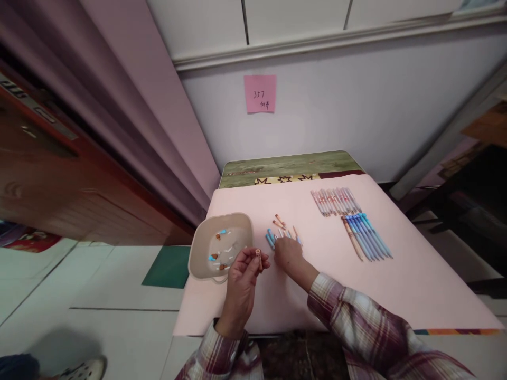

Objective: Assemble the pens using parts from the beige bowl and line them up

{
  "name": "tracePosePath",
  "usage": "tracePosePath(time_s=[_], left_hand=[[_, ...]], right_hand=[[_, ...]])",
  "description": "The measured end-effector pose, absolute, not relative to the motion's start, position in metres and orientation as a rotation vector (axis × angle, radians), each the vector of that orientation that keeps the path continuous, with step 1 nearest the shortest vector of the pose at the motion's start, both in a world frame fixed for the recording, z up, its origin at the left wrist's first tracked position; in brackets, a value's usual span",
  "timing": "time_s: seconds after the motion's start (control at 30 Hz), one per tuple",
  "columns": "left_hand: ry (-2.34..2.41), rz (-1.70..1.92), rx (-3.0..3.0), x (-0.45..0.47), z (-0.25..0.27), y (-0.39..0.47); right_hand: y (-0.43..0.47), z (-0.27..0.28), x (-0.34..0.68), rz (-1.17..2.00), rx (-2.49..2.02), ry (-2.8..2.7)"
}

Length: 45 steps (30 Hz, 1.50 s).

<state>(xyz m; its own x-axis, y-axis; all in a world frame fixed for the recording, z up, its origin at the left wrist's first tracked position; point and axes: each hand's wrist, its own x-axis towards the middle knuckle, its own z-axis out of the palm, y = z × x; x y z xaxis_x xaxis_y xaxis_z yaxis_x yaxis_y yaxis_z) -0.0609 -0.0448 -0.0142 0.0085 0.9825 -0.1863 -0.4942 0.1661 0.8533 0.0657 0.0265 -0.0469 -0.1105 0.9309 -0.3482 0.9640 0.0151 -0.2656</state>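
My left hand (243, 274) is closed on a brown pen barrel (259, 258), held upright between thumb and fingers with its hollow end up. My right hand (290, 254) reaches down to a small pile of loose pen parts on the table; its fingertips are hidden behind the back of the hand. Around it lie blue barrel pieces (270, 237), brown pieces (279, 220) and a thin orange-tipped part (295, 231). Left of my left hand stands a beige plastic basin (194, 253) with several small blue, brown and clear pen parts inside.
On the right of the pink-covered table (328, 295) lie a row of clear, reddish pens (336, 201) and a row of blue and brown pens (366, 237). A wall with a pink note (260, 94) stands behind. A wooden door (59, 179) is at the left.
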Motion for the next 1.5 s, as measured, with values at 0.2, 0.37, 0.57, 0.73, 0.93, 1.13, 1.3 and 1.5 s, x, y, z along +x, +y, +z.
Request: tracePosePath(time_s=[0.2, 0.37, 0.57, 0.73, 0.93, 1.13, 1.3, 1.5], left_hand=[[0.935, 1.285, 0.666, -0.061, -0.015, -0.051], [0.934, 1.249, 0.651, -0.062, -0.014, -0.049], [0.927, 1.219, 0.664, -0.060, -0.014, -0.041], [0.976, 1.194, 0.748, -0.059, -0.014, -0.036], [1.078, 1.037, 1.047, -0.063, -0.010, -0.032], [1.087, 0.849, 1.226, -0.057, -0.007, -0.031], [1.052, 0.848, 1.106, -0.051, -0.018, -0.031], [1.092, 1.019, 0.943, -0.053, -0.020, -0.027]], right_hand=[[0.020, -0.035, 0.074, -0.568, 2.160, 2.109], [0.007, 0.003, 0.115, -0.557, 2.271, 2.293], [-0.014, 0.037, 0.149, -1.264, 2.093, 2.731], [-0.013, 0.034, 0.151, -1.432, 2.041, 2.770], [0.005, 0.041, 0.158, -1.481, 2.000, 2.718], [0.018, 0.042, 0.149, -1.951, 1.828, 2.430], [0.022, 0.027, 0.135, -2.021, 1.941, 2.377], [0.041, 0.017, 0.155, -2.244, 2.016, 2.399]])
